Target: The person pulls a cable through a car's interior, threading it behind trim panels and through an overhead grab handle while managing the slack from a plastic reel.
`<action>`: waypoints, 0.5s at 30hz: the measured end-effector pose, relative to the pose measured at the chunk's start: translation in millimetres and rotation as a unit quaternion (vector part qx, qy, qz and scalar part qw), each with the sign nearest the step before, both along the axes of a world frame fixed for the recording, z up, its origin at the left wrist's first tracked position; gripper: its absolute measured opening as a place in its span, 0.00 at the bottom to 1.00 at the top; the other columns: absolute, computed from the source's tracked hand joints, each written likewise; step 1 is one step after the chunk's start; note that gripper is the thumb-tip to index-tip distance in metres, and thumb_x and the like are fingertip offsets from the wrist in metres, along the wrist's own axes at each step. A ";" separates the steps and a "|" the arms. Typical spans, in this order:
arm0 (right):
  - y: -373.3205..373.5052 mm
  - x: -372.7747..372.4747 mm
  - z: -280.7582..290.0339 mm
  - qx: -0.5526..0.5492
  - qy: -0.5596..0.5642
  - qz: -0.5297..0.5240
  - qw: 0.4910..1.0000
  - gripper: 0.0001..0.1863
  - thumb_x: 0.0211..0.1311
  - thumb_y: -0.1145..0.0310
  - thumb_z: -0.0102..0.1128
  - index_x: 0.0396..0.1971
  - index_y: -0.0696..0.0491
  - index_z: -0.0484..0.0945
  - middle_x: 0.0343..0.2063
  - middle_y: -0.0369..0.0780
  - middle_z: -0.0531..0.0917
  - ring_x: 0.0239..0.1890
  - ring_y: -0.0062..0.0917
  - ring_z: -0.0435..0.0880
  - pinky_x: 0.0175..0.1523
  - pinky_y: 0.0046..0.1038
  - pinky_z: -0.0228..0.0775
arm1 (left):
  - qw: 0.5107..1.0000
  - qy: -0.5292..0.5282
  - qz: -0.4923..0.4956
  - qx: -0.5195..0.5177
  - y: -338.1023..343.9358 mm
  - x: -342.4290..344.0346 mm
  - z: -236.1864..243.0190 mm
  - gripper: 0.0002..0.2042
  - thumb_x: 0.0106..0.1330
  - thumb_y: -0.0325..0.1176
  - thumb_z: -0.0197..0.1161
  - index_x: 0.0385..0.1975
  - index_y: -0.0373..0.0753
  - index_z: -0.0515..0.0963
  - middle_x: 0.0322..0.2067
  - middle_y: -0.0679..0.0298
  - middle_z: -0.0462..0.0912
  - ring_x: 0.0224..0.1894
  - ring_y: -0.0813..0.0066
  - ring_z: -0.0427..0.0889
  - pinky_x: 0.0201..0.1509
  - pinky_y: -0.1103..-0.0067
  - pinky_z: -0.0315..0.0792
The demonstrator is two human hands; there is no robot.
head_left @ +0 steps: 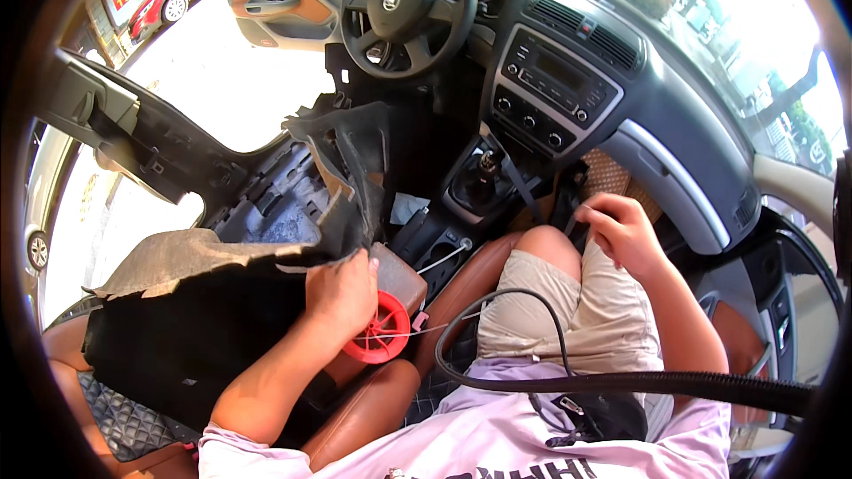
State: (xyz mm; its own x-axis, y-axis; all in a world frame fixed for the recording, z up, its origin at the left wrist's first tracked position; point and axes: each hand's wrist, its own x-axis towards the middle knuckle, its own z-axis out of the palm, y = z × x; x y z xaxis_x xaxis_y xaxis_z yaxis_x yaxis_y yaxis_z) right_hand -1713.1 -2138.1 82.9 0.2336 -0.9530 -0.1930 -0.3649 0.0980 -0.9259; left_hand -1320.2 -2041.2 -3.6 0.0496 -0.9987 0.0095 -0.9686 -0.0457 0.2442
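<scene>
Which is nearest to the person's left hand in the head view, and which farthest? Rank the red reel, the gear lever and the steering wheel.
Measured from the left hand:
1. Red reel: right against the hand, just to its right over the centre console.
2. Gear lever: ahead and to the right, between the seats.
3. Steering wheel: farthest, at the top of the view.

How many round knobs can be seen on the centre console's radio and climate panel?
5 that I can make out on the centre console panel: two on the radio row, at left and right, and three on the climate row below. Smaller buttons are too blurred to count.
</scene>
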 end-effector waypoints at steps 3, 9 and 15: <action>-71.2 85.9 10.0 -0.177 0.061 0.153 0.970 0.13 0.69 0.67 0.62 0.43 0.61 0.86 0.25 0.38 0.84 0.27 0.19 0.79 0.36 0.24 0.71 | 0.999 0.041 0.001 -0.017 7.5 1.8 -3.3 0.13 0.76 0.39 0.57 0.33 0.37 0.79 0.28 0.48 0.86 0.34 0.43 0.86 0.42 0.54 0.78; -165.5 301.0 43.0 -0.265 0.232 0.276 0.894 0.22 0.63 0.52 0.65 0.41 0.57 0.89 0.36 0.50 0.90 0.40 0.40 0.90 0.49 0.37 0.80 | 0.996 0.024 -0.010 -0.082 7.6 7.3 -19.1 0.13 0.76 0.41 0.58 0.33 0.39 0.80 0.26 0.50 0.87 0.33 0.46 0.87 0.41 0.55 0.77; -188.5 480.4 7.3 -0.250 0.424 0.306 0.815 0.36 0.57 0.36 0.69 0.52 0.53 0.87 0.54 0.45 0.88 0.57 0.38 0.86 0.61 0.37 0.78 | 0.989 0.086 -0.013 -0.124 10.7 13.8 -11.1 0.09 0.67 0.37 0.64 0.37 0.37 0.82 0.37 0.50 0.85 0.43 0.46 0.82 0.45 0.55 0.76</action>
